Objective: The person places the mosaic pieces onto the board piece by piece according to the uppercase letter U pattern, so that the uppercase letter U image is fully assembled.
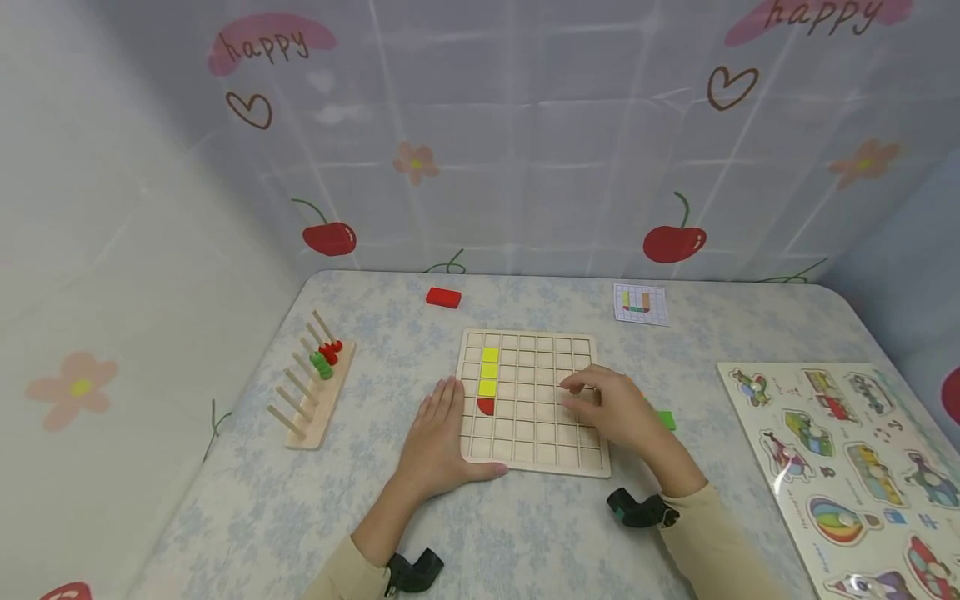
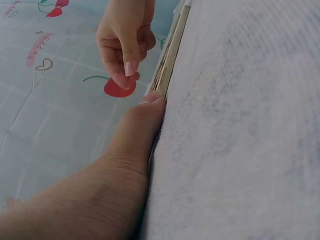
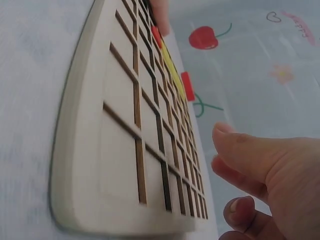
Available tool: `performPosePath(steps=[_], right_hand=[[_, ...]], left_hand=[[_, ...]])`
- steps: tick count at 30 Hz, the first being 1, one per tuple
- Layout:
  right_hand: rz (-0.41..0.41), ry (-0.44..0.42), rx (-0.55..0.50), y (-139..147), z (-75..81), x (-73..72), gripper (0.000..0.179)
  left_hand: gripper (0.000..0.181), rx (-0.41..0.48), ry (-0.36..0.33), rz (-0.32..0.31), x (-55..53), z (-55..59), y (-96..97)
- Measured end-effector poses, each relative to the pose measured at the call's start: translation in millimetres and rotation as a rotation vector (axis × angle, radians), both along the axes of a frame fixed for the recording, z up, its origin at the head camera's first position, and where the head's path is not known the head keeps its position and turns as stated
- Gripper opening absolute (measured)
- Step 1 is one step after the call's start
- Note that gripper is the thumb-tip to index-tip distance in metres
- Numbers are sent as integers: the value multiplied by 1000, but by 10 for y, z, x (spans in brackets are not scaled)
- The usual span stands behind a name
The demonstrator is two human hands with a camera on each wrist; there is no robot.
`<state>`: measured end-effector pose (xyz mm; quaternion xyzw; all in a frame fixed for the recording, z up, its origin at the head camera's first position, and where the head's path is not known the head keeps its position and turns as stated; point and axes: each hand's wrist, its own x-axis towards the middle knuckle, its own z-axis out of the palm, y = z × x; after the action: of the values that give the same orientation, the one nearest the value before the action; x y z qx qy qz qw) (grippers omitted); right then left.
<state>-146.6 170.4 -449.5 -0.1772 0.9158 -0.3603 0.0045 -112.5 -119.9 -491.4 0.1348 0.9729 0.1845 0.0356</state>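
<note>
A square wooden grid board [image 1: 542, 433] lies on the table. In one of its columns sit several yellow squares [image 1: 489, 371], with a red rounded piece [image 1: 486, 407] just below them. My left hand [image 1: 438, 442] rests at the board's left side, its fingers straight along that edge and its thumb touching the front edge. Over the board's right part hovers my right hand [image 1: 611, 408], fingers loosely bent, with thumb and forefinger apart. Nothing shows between the fingers in the right wrist view. A green piece [image 1: 667, 420] lies partly hidden behind the right hand.
A red block [image 1: 444, 297] and a small pattern card [image 1: 641, 304] lie behind the board. To the left stands a wooden peg rack [image 1: 318, 417] with red and green pieces on some pegs. A picture puzzle board [image 1: 810, 492] covers the table's right side.
</note>
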Motion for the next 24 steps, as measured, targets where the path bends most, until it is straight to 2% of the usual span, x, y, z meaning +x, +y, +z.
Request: performPosePath(steps=[3, 9, 24], right_hand=[[-24, 13, 22, 171, -11, 31, 22], [-73, -24, 69, 455, -19, 97, 27], [-209, -74, 115, 985, 29, 239, 31]], left_hand=[[139, 0, -1, -2, -1, -5, -2], [139, -4, -4, 3, -7, -21, -5], [139, -1, -1, 5, -11, -34, -10]])
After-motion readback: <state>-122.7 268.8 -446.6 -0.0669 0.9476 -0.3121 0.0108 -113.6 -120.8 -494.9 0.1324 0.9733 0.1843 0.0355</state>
